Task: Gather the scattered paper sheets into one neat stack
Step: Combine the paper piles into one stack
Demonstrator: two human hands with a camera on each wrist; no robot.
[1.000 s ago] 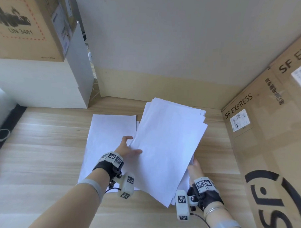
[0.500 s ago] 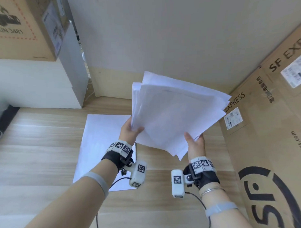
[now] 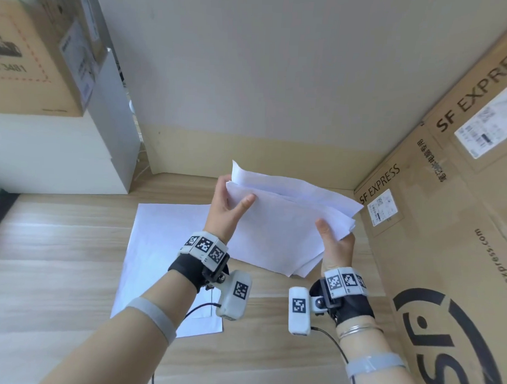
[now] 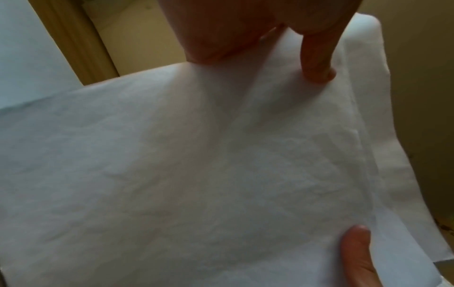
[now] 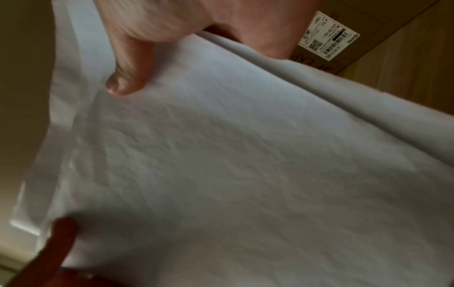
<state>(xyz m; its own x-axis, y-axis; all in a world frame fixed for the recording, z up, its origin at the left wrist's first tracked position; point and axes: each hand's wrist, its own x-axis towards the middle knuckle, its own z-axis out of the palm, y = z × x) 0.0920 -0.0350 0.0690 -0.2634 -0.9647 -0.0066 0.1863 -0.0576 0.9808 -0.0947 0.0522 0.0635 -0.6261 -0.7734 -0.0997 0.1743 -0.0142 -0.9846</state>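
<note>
A loose bundle of several white paper sheets [image 3: 285, 221] is held in the air above the wooden table, tilted, its edges uneven. My left hand [image 3: 231, 205] pinches its upper left corner, thumb on the near face. My right hand [image 3: 335, 237] grips its right edge, thumb on top. The left wrist view shows my left thumb on the bundle [image 4: 221, 165], and the right wrist view shows my right thumb on the bundle [image 5: 245, 165]. More white paper [image 3: 164, 246] lies flat on the table below my left hand.
A tall SF Express cardboard box [image 3: 446, 227] stands close on the right. At the back left a white box [image 3: 55, 153] carries a brown carton [image 3: 35, 63]. A beige wall [image 3: 250, 91] closes the back. The wooden table [image 3: 43, 256] stretches out to the left.
Both hands lifted the bundle off the table and then lowered and turned it flatter. The paper on the table stayed in place.
</note>
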